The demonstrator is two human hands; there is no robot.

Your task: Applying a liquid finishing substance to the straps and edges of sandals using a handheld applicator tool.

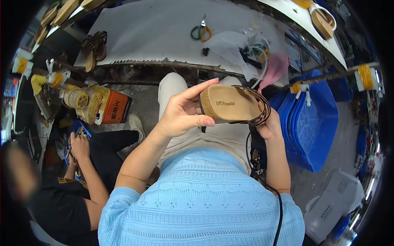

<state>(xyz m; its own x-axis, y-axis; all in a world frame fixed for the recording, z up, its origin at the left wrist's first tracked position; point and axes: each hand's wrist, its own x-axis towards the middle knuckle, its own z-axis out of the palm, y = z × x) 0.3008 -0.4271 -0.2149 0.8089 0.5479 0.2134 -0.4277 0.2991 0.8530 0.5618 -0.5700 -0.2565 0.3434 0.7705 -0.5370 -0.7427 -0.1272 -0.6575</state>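
Observation:
Above my lap I hold a sandal (227,102) sideways between both hands, its tan insole facing up. It has a cork-coloured edge and dark leopard-patterned straps at its right end. My left hand (184,108) is closed round the heel end, thumb along the near edge and fingers along the far side. At the strapped end my right hand (271,123) grips the sandal; its fingers are partly hidden behind the straps and sole.
A grey-covered workbench (156,33) spans the front, bearing scissors (201,32) and a pair of dark sandals (93,49). Stacked blue bins (314,123) stand right. An orange-labelled can (115,107) sits left, near a seated co-worker's hand (80,145). Sandals line the upper racks.

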